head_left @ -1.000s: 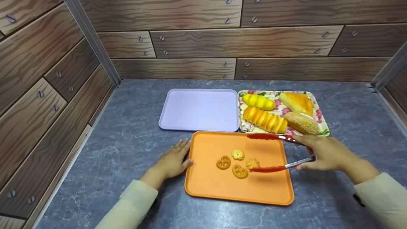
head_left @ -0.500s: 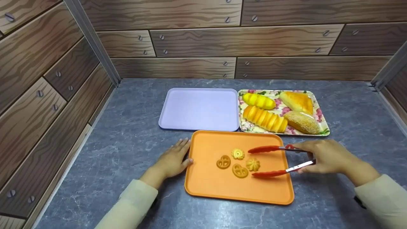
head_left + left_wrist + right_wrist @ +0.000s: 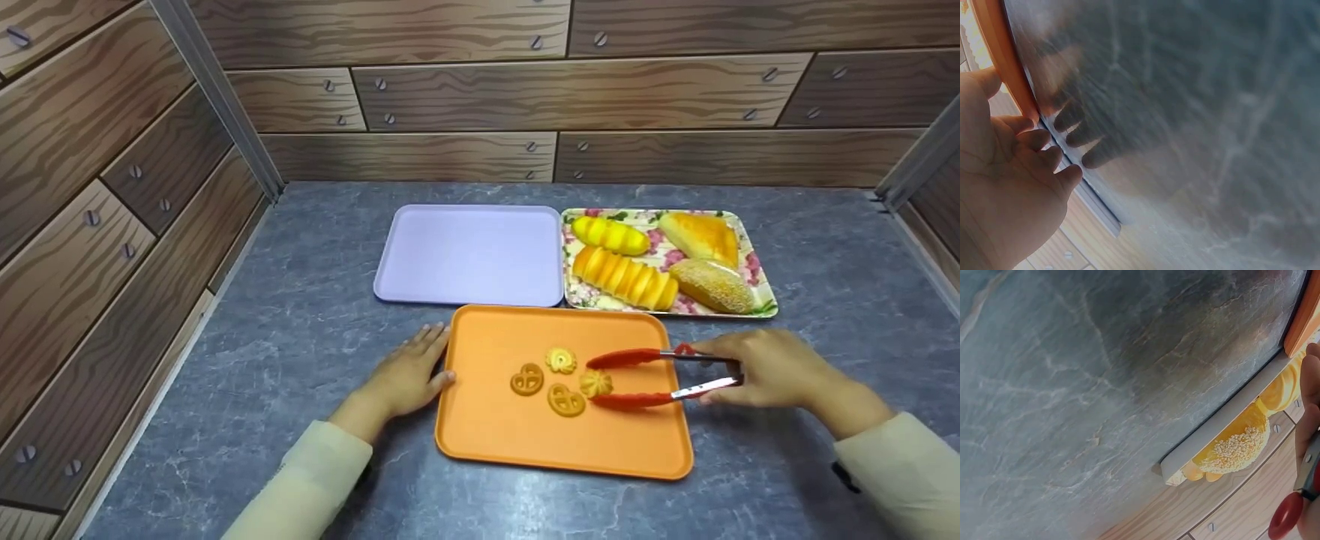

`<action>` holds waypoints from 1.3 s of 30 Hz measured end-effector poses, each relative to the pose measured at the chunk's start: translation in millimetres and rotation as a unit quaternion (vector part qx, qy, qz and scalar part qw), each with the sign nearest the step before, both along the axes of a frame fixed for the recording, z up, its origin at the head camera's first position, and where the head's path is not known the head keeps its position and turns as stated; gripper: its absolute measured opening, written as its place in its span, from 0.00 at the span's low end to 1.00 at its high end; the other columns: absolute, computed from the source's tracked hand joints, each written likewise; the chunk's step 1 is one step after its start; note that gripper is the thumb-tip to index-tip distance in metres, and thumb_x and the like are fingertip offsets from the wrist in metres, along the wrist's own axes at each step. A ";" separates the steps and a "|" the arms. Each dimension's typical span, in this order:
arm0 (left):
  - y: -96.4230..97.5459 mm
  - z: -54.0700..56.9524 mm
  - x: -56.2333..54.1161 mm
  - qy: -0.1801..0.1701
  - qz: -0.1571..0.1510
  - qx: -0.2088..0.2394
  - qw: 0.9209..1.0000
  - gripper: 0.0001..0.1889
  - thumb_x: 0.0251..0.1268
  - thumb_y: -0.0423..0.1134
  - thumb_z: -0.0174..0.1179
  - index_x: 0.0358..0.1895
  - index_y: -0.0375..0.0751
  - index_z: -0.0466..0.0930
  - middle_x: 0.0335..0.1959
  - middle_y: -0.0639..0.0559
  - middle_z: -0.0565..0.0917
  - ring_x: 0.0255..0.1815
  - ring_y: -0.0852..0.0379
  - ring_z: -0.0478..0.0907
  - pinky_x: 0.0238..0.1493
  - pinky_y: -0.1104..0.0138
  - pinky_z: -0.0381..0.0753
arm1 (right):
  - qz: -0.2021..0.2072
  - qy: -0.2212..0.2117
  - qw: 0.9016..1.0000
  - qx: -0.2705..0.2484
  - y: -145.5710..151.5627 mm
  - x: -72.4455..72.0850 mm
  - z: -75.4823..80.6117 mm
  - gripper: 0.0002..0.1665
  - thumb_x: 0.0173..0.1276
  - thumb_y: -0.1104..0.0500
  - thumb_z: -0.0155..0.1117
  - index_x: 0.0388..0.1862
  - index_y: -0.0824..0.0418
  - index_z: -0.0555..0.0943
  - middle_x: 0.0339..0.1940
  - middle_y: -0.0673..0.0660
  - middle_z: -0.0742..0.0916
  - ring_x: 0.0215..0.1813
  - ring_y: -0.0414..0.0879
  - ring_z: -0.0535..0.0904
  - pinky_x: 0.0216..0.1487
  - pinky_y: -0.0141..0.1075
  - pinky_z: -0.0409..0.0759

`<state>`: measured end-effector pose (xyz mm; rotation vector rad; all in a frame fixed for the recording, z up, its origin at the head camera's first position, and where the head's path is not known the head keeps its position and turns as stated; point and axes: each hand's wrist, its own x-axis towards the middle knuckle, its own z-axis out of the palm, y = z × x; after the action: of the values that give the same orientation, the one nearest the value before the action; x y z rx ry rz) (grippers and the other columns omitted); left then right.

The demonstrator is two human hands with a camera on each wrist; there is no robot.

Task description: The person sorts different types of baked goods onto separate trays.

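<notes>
My right hand grips red-tipped metal tongs over the right side of an orange tray. The tongs' two arms stand apart, their tips on either side of a round, ridged cookie. Close by lie a ring-like cookie and two pretzel-shaped cookies, one at the left and one nearer the front. At the tray's left edge, my left hand rests with fingers extended, thumb at the rim. In the right wrist view, only part of the tongs and fingers shows.
Behind the orange tray lies a bare lilac tray. Beside it, a floral tray bears a yellow roll, a sliced loaf, a triangular bread and a seeded bun. Wood-patterned panels enclose the grey table.
The tongs came down from the tray's back edge toward the ridged cookie, and their arms drew closer together around it. My left hand stayed in place.
</notes>
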<state>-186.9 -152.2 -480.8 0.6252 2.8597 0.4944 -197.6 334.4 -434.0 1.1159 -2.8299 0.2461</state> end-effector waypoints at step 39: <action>0.3 1.6 0.6 0.008 -0.007 0.005 1.000 0.35 0.73 0.52 0.48 0.75 0.37 0.50 0.75 0.42 0.54 0.75 0.44 0.46 0.70 0.48 0.50 | -0.095 0.055 0.990 -0.092 -58.8 -31.7 16.1 0.39 0.47 0.39 0.76 0.51 0.64 0.84 0.37 0.60 0.87 0.30 0.53 0.80 0.30 0.51 0.78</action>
<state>-186.3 -151.9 -479.3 0.6541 2.8665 0.5051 -229.3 275.6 -417.9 0.7917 -2.7265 0.4074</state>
